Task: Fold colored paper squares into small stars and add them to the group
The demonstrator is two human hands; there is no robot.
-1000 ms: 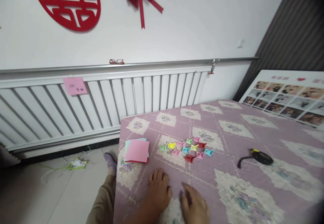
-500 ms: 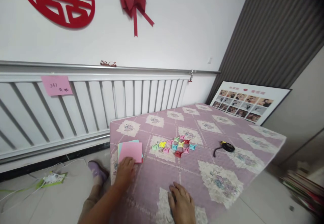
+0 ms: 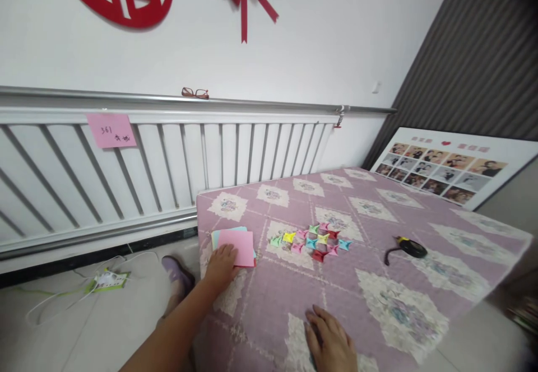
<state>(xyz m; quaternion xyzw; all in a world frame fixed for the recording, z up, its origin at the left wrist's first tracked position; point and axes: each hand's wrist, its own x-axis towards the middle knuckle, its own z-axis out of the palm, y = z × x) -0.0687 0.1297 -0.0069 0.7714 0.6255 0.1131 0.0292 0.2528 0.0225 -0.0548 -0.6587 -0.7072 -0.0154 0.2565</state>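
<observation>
My left hand (image 3: pixel 221 266) lies on the left part of a pink paper sheet (image 3: pixel 242 247), its fingers laid flat over it. This sheet tops a small stack of coloured square papers; a pale blue sheet (image 3: pixel 216 237) and a sliver of red stick out beneath. My right hand (image 3: pixel 332 343) rests on the tablecloth near the front edge, fingers loosely extended and nothing in them. Between and beyond the hands, several small folded paper pieces sit grouped together, among them a yellow one (image 3: pixel 288 237), a blue one (image 3: pixel 311 243) and a dark red one (image 3: pixel 319 256).
A purple patterned tablecloth (image 3: pixel 277 288) covers the table. On its right lies a black-and-yellow object with a strap (image 3: pixel 412 247). A white radiator (image 3: pixel 189 159) runs behind, with glasses (image 3: pixel 195 93) on its pipe. A photo board (image 3: pixel 454 164) leans at the back right.
My left hand has shifted from the pink sheet's near edge further onto its left side. The whole view has moved slightly left and down. My right hand stays on the cloth.
</observation>
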